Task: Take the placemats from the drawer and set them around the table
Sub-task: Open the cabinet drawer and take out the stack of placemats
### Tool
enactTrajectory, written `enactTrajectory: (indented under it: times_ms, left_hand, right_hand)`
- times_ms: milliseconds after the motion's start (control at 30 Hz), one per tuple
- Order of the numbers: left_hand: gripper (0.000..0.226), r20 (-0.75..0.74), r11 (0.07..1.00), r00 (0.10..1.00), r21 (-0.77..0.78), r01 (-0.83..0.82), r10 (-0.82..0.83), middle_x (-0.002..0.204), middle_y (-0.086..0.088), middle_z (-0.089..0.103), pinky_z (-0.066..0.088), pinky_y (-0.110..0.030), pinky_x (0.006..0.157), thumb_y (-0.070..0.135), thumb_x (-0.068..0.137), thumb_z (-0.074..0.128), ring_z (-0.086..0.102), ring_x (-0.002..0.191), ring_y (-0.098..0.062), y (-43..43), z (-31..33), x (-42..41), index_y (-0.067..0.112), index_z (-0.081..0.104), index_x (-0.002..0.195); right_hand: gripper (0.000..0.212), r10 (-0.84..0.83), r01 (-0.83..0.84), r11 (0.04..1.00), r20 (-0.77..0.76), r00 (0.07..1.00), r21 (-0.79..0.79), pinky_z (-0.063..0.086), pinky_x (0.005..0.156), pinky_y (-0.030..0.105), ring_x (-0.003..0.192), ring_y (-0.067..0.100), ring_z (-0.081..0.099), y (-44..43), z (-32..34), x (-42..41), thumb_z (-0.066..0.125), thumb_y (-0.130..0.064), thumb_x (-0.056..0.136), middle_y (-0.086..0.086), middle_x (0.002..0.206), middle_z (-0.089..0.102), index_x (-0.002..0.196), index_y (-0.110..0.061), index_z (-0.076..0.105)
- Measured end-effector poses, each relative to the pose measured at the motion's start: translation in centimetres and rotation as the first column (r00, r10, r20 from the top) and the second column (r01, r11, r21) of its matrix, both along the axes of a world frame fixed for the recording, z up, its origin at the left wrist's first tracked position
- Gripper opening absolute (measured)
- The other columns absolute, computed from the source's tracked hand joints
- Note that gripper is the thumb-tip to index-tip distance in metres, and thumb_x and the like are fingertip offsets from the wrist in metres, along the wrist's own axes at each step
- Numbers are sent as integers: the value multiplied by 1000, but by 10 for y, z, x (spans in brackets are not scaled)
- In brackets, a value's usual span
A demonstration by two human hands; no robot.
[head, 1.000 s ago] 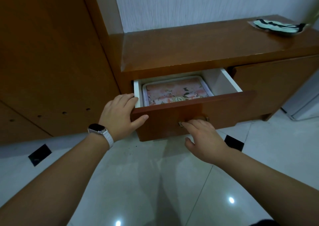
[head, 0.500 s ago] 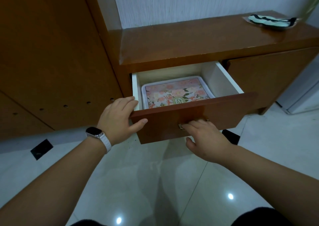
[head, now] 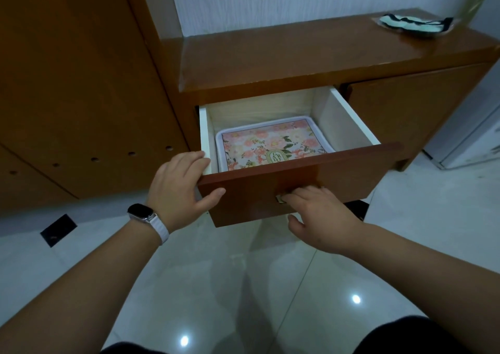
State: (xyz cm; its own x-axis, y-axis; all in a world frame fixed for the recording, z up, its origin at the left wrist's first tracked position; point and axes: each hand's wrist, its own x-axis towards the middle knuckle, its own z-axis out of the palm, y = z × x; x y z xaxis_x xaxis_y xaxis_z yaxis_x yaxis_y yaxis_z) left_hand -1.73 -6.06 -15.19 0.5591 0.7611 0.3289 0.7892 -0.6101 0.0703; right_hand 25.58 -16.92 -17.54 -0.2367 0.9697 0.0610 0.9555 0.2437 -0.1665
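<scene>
Drawer front hides placemats' near edge.

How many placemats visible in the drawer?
1: a floral placemat lying flat in the open drawer, its near edge hidden by the drawer front. More may be stacked beneath it; cannot tell.

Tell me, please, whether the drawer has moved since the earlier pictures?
Yes. The drawer has slid further out of the wooden cabinet, toward the person, exposing more of the floral placemat beneath the cabinet's top edge.
</scene>
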Motion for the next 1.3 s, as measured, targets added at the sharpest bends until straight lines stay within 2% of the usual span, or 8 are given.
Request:
enactTrajectory:
  times_ms: [267, 467, 567, 733, 833, 933, 1100, 1300]
  left_hand:
    - [66, 54, 980, 980, 59, 189, -192, 123, -11, 60, 42, -43, 89, 62, 90, 35, 50, 115, -26, 15, 23, 10, 8, 61, 117]
    - [61, 149, 960, 949, -12, 281, -276, 118, 1, 62, 42, -37, 89, 64, 91, 34, 52, 112, -15, 39, 68, 46, 18, 64, 115]
    - [51, 54, 962, 961, 20, 271, -272, 113, 3, 63, 44, -36, 88, 57, 90, 39, 55, 107, -16, 54, 75, 69, 19, 64, 113]
    - [48, -218, 966, 950, -184, 183, -222, 129, 5, 55, 44, -36, 95, 54, 92, 45, 50, 115, -15, 81, 62, 100, 26, 51, 130]
    - [53, -303, 946, 921, -282, 157, -243, 136, 5, 49, 43, -32, 92, 56, 92, 45, 49, 118, -16, 86, 55, 113, 27, 44, 136]
    - [59, -356, 923, 894, -359, 136, -271, 139, 2, 47, 41, -32, 91, 57, 90, 48, 48, 121, -18, 89, 45, 121, 27, 41, 139]
    - [63, -287, 841, 909, -530, 112, -302, 135, 3, 52, 48, -37, 92, 70, 85, 46, 54, 114, -18, 86, 30, 118, 34, 42, 137]
    - [68, -89, 808, 926, -524, 270, -367, 134, 10, 53, 43, -26, 97, 69, 81, 53, 50, 118, -9, 77, 35, 109, 34, 44, 138]
  right_hand:
    - [37, 34, -28, 997, -99, 994, 69, 53, 78, 30, 97, 12, 58, -1, 41, -3, 50, -37, 90, -8, 108, 63, 121, -24, 63]
    - [40, -97, 148, 979, -313, 945, 143, 46, 84, 24, 107, 5, 48, 40, 113, 20, 51, -40, 94, -13, 118, 54, 132, -27, 53]
    - [45, -167, 179, 983, -236, 957, 29, 41, 90, 25, 115, 11, 48, 84, 120, 43, 52, -39, 96, -6, 129, 52, 138, -24, 47]
    - [54, -156, 148, 949, -6, 988, -279, 47, 95, 35, 114, 20, 53, 133, 103, 68, 56, -42, 94, 3, 140, 46, 142, -23, 42]
    - [60, -116, 118, 908, 31, 993, -401, 47, 90, 32, 106, 17, 55, 141, 94, 73, 62, -44, 91, 1, 143, 44, 143, -26, 39]
    - [65, -83, 78, 837, 15, 996, -541, 43, 99, 33, 122, 22, 51, 144, 82, 76, 63, -49, 89, 1, 147, 43, 144, -27, 38]
    - [68, -111, 10, 720, -101, 989, -694, 40, 99, 30, 121, 16, 50, 143, 75, 85, 59, -61, 86, -6, 141, 48, 144, -32, 40]
    - [63, -130, -107, 630, -240, 962, -769, 45, 101, 32, 115, 12, 54, 139, 69, 95, 61, -63, 83, -12, 128, 54, 139, -40, 43]
